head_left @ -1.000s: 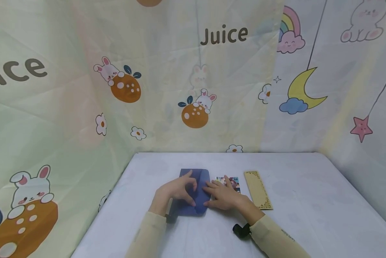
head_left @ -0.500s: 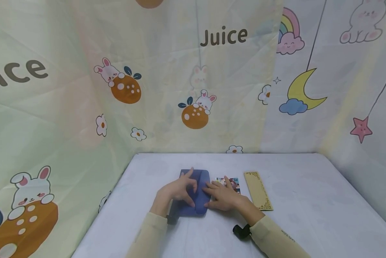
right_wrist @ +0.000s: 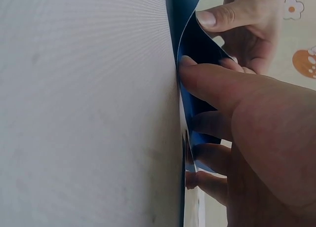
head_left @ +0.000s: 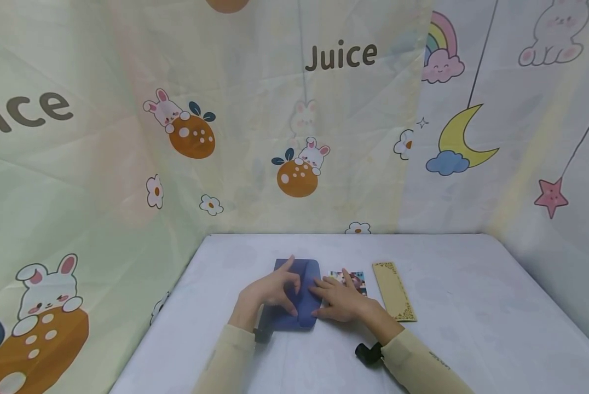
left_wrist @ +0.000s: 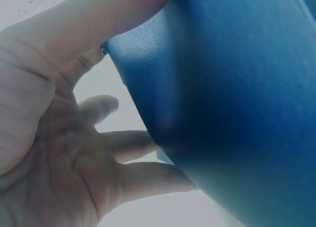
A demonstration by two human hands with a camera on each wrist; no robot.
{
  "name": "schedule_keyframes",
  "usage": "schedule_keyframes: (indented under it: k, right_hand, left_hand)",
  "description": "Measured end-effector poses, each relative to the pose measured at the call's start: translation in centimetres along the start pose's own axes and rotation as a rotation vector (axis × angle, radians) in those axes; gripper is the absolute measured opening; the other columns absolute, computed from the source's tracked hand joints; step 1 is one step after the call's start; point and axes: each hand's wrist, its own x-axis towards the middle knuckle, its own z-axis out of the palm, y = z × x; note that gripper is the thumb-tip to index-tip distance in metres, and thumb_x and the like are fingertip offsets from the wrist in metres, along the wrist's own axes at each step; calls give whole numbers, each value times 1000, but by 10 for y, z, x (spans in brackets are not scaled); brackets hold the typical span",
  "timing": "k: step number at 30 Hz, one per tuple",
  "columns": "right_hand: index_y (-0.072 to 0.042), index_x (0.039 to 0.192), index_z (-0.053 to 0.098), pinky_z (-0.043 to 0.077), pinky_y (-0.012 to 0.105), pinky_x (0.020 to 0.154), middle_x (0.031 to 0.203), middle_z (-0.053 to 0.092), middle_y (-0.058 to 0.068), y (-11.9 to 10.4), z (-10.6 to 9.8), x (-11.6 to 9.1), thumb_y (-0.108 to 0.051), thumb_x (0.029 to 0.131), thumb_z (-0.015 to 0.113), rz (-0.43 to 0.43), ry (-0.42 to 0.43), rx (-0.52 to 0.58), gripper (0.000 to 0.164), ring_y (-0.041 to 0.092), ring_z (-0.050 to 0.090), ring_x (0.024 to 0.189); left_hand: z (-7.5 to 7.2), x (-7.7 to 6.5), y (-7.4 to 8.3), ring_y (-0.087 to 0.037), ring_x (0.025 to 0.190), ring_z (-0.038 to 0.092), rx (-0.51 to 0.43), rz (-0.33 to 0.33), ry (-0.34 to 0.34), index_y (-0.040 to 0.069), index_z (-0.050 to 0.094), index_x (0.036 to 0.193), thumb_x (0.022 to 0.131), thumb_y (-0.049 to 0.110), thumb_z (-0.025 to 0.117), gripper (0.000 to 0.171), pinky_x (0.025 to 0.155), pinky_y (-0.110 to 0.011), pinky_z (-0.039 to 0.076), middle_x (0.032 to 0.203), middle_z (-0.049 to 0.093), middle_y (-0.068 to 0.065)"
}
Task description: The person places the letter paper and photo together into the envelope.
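A blue paper envelope with a rounded flap along its right side lies on the white table. My left hand pinches its raised paper edge, with the thumb on one face and fingers behind, as the right wrist view shows. Close up in the left wrist view, the blue paper bulges past the thumb. Laid on the right part of the envelope, the fingers of my right hand are spread and nearly straight. A colourful picture card lies partly hidden under that hand.
To the right of the card lies a gold strip with ornate corners, perhaps a bookmark. A black wrist camera hangs below the right sleeve. Printed cloth walls enclose the table at the back and sides.
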Motion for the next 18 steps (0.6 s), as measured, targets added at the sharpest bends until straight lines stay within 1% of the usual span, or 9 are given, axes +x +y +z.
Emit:
schedule_keyframes:
  k: [9, 18]
  right_hand:
    - [-23, 155, 50, -1, 74, 124, 168, 38, 5, 0, 2, 0, -61, 97, 60, 15, -6, -12, 70, 35, 31, 157]
    - [-23, 154, 50, 0, 75, 123, 168, 38, 6, 0, 1, 1, -61, 97, 61, 14, -4, -18, 70, 35, 32, 157]
  left_hand:
    - [-1, -2, 2, -47, 156, 27, 1, -30, 8, 29, 63, 84, 62, 29, 100, 44, 119, -58, 40, 177, 0, -13]
    - [-2, -3, 3, -46, 155, 30, 5, -30, 13, 30, 62, 84, 62, 29, 100, 44, 118, -57, 41, 176, 2, -14]
